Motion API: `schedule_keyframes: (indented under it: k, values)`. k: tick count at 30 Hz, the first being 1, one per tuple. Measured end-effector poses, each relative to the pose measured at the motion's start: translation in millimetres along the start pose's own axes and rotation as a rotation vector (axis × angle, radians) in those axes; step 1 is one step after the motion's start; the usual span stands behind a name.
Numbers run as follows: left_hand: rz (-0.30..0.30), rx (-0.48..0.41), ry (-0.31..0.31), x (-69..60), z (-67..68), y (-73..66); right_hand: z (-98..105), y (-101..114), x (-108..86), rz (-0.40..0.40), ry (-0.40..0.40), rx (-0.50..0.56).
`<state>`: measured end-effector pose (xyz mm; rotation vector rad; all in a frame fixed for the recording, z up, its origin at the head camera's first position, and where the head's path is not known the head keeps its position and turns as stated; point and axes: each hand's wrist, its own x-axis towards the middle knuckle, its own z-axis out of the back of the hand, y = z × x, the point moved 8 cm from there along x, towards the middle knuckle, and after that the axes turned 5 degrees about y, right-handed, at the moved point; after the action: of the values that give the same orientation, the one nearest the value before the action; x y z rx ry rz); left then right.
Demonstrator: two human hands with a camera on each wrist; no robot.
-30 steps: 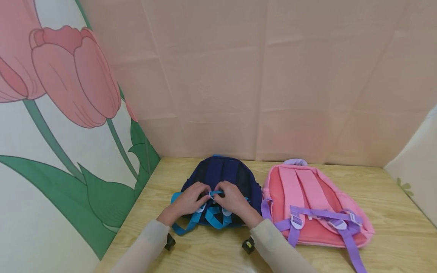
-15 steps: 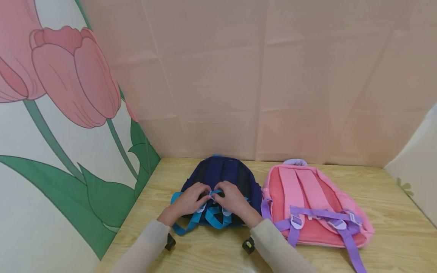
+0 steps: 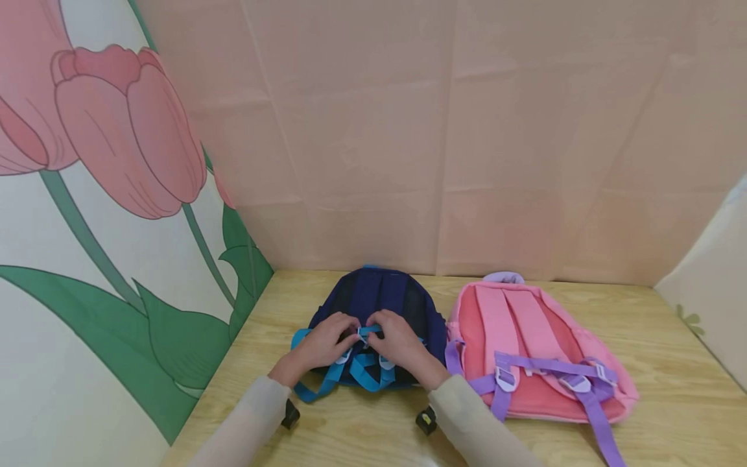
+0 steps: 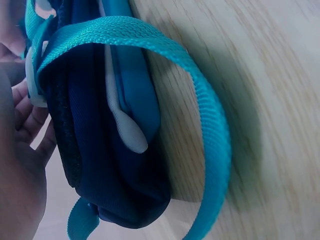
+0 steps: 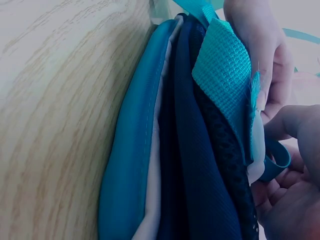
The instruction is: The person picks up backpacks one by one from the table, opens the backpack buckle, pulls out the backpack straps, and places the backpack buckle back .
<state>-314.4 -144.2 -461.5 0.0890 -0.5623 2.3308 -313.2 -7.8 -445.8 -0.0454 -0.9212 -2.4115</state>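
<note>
A navy backpack point(image 3: 379, 285) lies on the table with its shoulder straps facing up. Over its middle, my left hand point(image 3: 323, 342) pinches a small white buckle point(image 3: 359, 333) on a blue strap. Close beside it, my right hand point(image 3: 403, 340) pinches the same blue strap point(image 3: 369, 329) between thumb and fingers. The fingers partly cover the buckle, so its exact state is hidden. A loose turquoise webbing loop point(image 4: 215, 125) hangs over the bag's lower edge in the left wrist view. In the right wrist view, a white strap adjuster point(image 5: 256, 150) shows near the fingers.
To the right, a pink backpack point(image 3: 560, 324) with purple straps point(image 3: 601, 421) lies against the navy one. Both bags rest on a wooden table point(image 3: 350, 434). A pinkish cloth wall point(image 3: 373, 143) rises behind, and a tulip-printed panel point(image 3: 117, 130) stands at left.
Both hands stay at the same spot on the blue strap, with only tiny finger shifts. Neither backpack has visibly moved.
</note>
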Motion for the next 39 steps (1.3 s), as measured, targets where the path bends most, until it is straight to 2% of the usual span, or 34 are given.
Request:
schedule_keyframes:
  k: [7, 15, 25, 30, 35, 39]
  values:
    - [0.009, -0.012, 0.003, -1.9, 1.1, -0.6, 0, -1, -0.9, -0.016, 0.015, 0.014]
    - [0.012, -0.008, 0.008, -1.2, 0.4, -0.3, 1, -4, -0.1, -0.033, 0.045, -0.022]
    - [0.001, -0.001, 0.001, 0.0, 1.4, -2.1, 6, -1, -2.0, -0.032, 0.074, -0.131]
    - [-0.003, -0.004, -0.006, -0.3, 2.0, -1.6, 8, 2, -2.3, -0.013, 0.069, -0.222]
    - [0.000, -0.007, 0.000, -0.4, 1.3, -0.4, 7, 8, -2.0, 0.014, 0.049, -0.376]
    - [-0.001, -0.009, -0.004, -1.1, 1.6, -0.4, 3, 16, -3.3, 0.093, 0.013, -0.522]
